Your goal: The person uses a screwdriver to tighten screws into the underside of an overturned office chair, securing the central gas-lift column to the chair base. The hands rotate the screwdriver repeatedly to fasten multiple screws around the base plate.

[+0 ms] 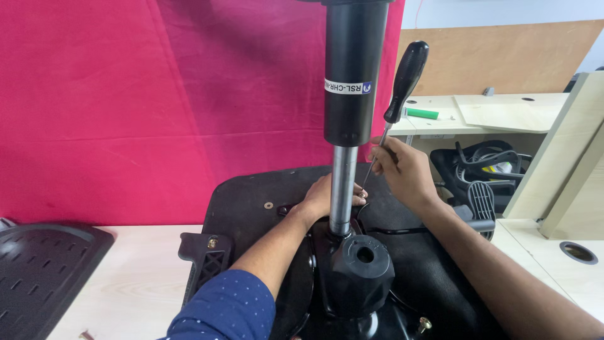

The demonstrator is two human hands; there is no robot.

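On the upturned black chair seat point(251, 195), the left hand point(324, 198) presses flat and open beside the gas-lift column point(343, 189). Right hand point(406, 173) clenches a screwdriver point(395, 101) low on its thin, stiff shaft; its light, top-heavy handle would probably steady better gripped higher.

Pale wooden table point(135, 277) bears an upturned black chair seat point(251, 195) and perforated black panel point(38, 271)

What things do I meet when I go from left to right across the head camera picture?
Black perforated panel → black armrest bracket → left hand → gas lift cylinder → screwdriver in the right hand → green marker → pale wooden board.
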